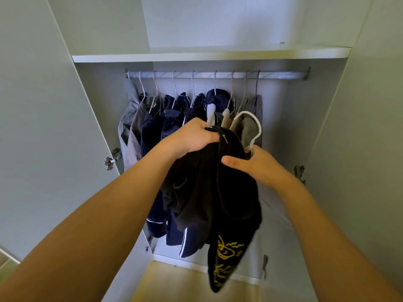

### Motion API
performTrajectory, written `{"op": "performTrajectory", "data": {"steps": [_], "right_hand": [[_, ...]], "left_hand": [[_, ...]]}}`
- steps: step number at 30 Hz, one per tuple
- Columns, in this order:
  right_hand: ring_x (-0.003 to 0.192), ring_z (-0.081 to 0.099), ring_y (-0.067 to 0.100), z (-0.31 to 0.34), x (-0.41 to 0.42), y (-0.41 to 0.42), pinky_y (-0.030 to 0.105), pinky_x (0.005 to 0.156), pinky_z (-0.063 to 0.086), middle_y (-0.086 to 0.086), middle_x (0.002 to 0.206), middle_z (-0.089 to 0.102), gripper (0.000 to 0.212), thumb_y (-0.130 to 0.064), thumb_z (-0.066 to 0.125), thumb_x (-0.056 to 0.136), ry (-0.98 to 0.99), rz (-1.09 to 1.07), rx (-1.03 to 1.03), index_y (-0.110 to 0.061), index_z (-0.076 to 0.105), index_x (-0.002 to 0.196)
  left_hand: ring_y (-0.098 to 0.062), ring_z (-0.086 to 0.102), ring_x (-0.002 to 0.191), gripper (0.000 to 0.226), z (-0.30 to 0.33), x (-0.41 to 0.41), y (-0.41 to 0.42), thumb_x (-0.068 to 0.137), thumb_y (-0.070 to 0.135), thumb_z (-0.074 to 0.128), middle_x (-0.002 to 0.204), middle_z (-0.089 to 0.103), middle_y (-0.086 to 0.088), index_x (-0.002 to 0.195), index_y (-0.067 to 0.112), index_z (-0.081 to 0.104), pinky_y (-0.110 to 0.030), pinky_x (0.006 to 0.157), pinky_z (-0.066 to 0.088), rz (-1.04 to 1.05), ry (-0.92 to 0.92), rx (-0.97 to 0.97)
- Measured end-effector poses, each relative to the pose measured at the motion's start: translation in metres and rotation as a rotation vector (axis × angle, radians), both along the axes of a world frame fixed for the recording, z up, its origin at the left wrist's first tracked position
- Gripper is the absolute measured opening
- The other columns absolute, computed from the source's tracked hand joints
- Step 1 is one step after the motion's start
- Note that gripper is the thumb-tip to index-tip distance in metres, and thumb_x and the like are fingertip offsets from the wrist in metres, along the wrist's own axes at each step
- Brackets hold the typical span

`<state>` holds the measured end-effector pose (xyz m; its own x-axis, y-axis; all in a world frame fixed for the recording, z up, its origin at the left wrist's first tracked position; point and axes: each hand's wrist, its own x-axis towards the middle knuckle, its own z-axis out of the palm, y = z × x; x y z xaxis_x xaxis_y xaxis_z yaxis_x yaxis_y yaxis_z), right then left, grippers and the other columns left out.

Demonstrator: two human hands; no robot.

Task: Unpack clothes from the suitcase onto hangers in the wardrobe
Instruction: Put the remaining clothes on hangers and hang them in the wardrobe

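A black garment (209,192) with a yellow print near its lower end hangs between my hands in front of the open wardrobe. My left hand (192,136) grips its collar at the top left. My right hand (253,164) holds the garment's right side, thumb pressed on the cloth, together with a white hanger (255,127) whose hook curves up above the fist. Most of the hanger is hidden inside the garment. Behind, the metal rail (283,75) carries several hangers with dark blue, grey and beige clothes (174,118).
A white shelf (209,54) spans the wardrobe above the rail. Both doors stand open, with hinges at left (112,159) and right (299,172). The rail's right end is bare. The suitcase is out of view. Light wood floor (192,284) shows below.
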<state>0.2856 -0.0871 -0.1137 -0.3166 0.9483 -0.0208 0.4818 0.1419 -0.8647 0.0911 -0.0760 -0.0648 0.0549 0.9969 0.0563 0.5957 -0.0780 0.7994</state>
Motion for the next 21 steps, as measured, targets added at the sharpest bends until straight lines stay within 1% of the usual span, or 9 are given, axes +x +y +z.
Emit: {"op": "performTrajectory", "data": {"steps": [2,5,9,12,14,16,19,20,21], "right_hand": [[0.115,0.058,0.015,-0.004,-0.006,0.003,0.043,0.1,0.049,-0.009,0.126,0.06,0.104,-0.073,0.081,0.046,0.08,0.017,-0.032,-0.027,0.048,0.133],[0.119,0.057,0.018,-0.008,-0.017,0.01,0.047,0.102,0.047,-0.009,0.128,0.06,0.11,-0.063,0.089,0.041,0.149,0.046,-0.08,-0.03,0.046,0.136],[0.119,0.057,0.019,-0.01,-0.03,0.014,0.046,0.102,0.048,-0.006,0.129,0.06,0.113,-0.065,0.088,0.042,0.242,0.011,-0.139,-0.026,0.044,0.139],[0.119,0.056,0.019,-0.005,-0.042,0.016,0.045,0.101,0.048,-0.005,0.132,0.057,0.12,-0.066,0.087,0.041,0.22,-0.036,-0.096,-0.023,0.038,0.142],[0.111,0.061,0.022,-0.002,-0.044,0.02,0.045,0.097,0.051,0.001,0.122,0.063,0.093,-0.044,0.083,0.052,0.19,-0.06,-0.076,-0.017,0.047,0.134],[0.1,0.065,0.025,0.003,-0.04,0.024,0.043,0.09,0.054,0.007,0.108,0.067,0.06,-0.025,0.071,0.064,0.148,-0.056,-0.083,-0.014,0.055,0.121],[0.075,0.063,0.025,0.016,-0.03,0.026,0.033,0.067,0.049,0.008,0.08,0.065,0.018,-0.007,0.057,0.077,0.162,-0.084,-0.101,-0.014,0.058,0.093],[0.064,0.058,0.024,0.02,-0.028,0.025,0.03,0.061,0.044,0.005,0.067,0.061,0.012,-0.004,0.053,0.077,0.189,-0.108,-0.102,-0.014,0.056,0.082],[0.056,0.051,0.022,0.024,-0.027,0.026,0.028,0.056,0.039,0.001,0.056,0.054,0.015,-0.001,0.05,0.076,0.219,-0.145,-0.103,-0.015,0.052,0.072]], "left_hand": [[-0.019,0.055,0.061,0.036,0.011,0.003,0.003,0.081,0.025,0.069,0.071,0.058,-0.013,0.091,-0.01,0.065,-0.03,0.065,0.044,-0.027,0.059,0.02],[-0.018,0.05,0.06,0.035,0.023,0.003,0.004,0.078,0.023,0.07,0.067,0.052,-0.01,0.087,-0.01,0.064,-0.03,0.063,0.04,-0.045,0.146,0.023],[-0.018,0.045,0.059,0.03,0.036,-0.004,0.003,0.075,0.027,0.071,0.065,0.046,-0.009,0.077,-0.002,0.066,-0.032,0.062,0.036,0.02,0.186,0.033],[-0.021,0.053,0.063,0.036,0.041,-0.009,0.005,0.072,0.029,0.073,0.071,0.055,-0.011,0.086,-0.004,0.069,-0.033,0.064,0.042,0.055,0.158,-0.003],[-0.02,0.051,0.063,0.034,0.042,-0.014,0.006,0.07,0.026,0.074,0.072,0.055,-0.01,0.083,-0.004,0.068,-0.033,0.063,0.04,0.044,0.187,0.006],[-0.018,0.055,0.066,0.036,0.042,-0.024,0.007,0.07,0.029,0.077,0.074,0.06,-0.011,0.085,-0.003,0.069,-0.031,0.066,0.042,0.005,0.278,0.014],[-0.014,0.068,0.083,0.026,0.045,-0.043,0.001,0.074,0.034,0.08,0.091,0.074,0.002,0.093,0.018,0.074,-0.028,0.08,0.052,-0.098,0.376,-0.083],[-0.016,0.07,0.086,0.026,0.044,-0.049,-0.002,0.076,0.032,0.08,0.094,0.075,0.002,0.098,0.019,0.074,-0.029,0.082,0.054,-0.132,0.372,-0.141],[-0.018,0.072,0.086,0.027,0.042,-0.054,-0.004,0.077,0.029,0.079,0.095,0.075,0.001,0.101,0.019,0.073,-0.031,0.083,0.057,-0.151,0.361,-0.203]]}}
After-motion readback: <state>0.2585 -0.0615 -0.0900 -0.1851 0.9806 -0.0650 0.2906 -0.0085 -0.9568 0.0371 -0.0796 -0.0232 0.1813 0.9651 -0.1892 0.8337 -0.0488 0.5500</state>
